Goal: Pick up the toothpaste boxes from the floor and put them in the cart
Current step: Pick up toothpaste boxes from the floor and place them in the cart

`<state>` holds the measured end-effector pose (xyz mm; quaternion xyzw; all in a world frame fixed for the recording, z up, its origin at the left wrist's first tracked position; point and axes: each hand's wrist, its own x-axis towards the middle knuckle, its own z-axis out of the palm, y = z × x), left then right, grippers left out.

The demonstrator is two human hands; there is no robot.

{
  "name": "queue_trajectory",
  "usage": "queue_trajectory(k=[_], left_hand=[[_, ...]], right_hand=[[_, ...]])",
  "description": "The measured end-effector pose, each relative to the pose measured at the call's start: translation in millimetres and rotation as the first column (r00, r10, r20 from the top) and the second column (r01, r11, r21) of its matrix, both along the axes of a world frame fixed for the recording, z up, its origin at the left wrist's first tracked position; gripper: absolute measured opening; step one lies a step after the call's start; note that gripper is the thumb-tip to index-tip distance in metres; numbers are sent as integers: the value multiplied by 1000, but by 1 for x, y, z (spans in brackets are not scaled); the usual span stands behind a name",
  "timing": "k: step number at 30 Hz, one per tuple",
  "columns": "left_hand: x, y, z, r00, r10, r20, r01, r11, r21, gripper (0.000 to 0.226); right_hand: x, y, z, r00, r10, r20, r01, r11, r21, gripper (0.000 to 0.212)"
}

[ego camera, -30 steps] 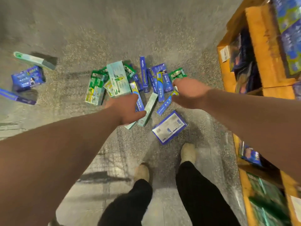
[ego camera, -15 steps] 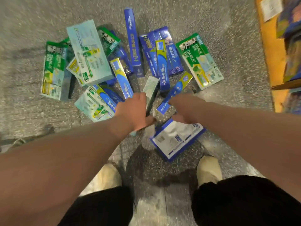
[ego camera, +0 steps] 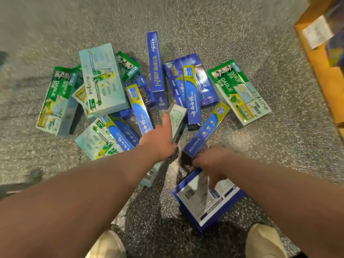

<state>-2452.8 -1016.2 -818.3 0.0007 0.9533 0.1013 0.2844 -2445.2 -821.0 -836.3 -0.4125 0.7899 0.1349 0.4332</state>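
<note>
A heap of blue, green and mint cardboard toothpaste boxes [ego camera: 104, 81] lies on speckled grey floor [ego camera: 186, 19], just beyond the wide blue-and-white carton [ego camera: 204, 203] nearest me. They look light, stiff and glossy; slim ones suit a mid-length grasp. My left hand [ego camera: 158, 144] covers a narrow mint box [ego camera: 178, 118] left of that carton, one finger [ego camera: 167, 121] straight. My right hand [ego camera: 210, 159], blurred, overlaps its far corner. Neither grip is visible.

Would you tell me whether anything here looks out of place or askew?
Yes. The toothpaste boxes lie scattered on the floor, overlapping at odd angles. One wide blue box sits apart near the feet. The left hand grips a pale green box.
</note>
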Motion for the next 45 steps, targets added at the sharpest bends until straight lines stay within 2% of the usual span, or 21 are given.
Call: queue_trajectory(k=[2,4,8,11,14,17,20,21,25,27,30,31,32,34,36,38,40,43,45], left_hand=[[5,0,3,1000,2,-5,-2,1000,24,102],[11,-1,5,1000,-6,6,6,999,32,105],[21,-8,4,999,-14,-29,15,999,39,107],[26,-12,6,998,-31,-48,34,996,78,107],[26,-15,5,999,-44,-20,45,994,96,98],[27,-18,6,999,-28,-18,30,990,138,93],[28,-21,5,999,36,20,-39,984,175,99],[27,-22,5,998,54,37,-60,985,165,97],[32,-25,5,991,29,132,-43,994,101,63],[40,-29,5,986,30,162,-57,985,161,59],[52,-36,10,957,143,252,-240,879,412,71],[57,-37,13,954,130,270,-251,841,480,82],[63,-38,14,964,74,255,-197,842,502,98],[74,-40,10,983,-62,173,-10,923,386,129],[81,-41,0,986,-132,98,104,964,244,138],[84,-40,-4,990,-123,65,107,971,213,118],[85,-40,0,992,-110,55,98,976,192,99],[89,-37,3,994,-96,52,87,984,153,101],[94,-33,6,994,-95,46,88,987,137,109]], right_hand=[[8,10,-9,998,63,-21,-62,997,49,106],[17,14,-17,993,95,-72,-90,994,63,117],[28,13,-18,983,85,-161,-81,996,27,95],[29,9,-14,982,98,-162,-93,995,40,99],[25,8,-13,993,40,-112,-37,999,28,98],[12,11,-5,994,-69,-81,60,993,-101,90],[1,5,7,987,-148,-65,124,951,-285,77],[-1,1,11,986,-147,-76,115,939,-324,72],[-2,-13,23,983,-59,-174,-11,926,-376,55],[1,-18,25,979,-16,-205,-67,917,-393,53],[6,-21,25,970,24,-241,-129,894,-430,56],[8,-22,24,970,27,-241,-137,882,-452,57],[11,-24,23,964,31,-263,-162,854,-494,57],[17,-30,22,948,13,-319,-209,782,-587,59],[23,-39,21,922,-16,-386,-261,710,-654,60],[24,-48,26,914,-25,-404,-265,717,-644,68],[20,-54,28,914,-42,-404,-206,809,-550,87],[13,-56,25,951,-68,-303,-63,913,-403,123],[12,-58,24,964,-76,-254,-23,932,-362,131]])
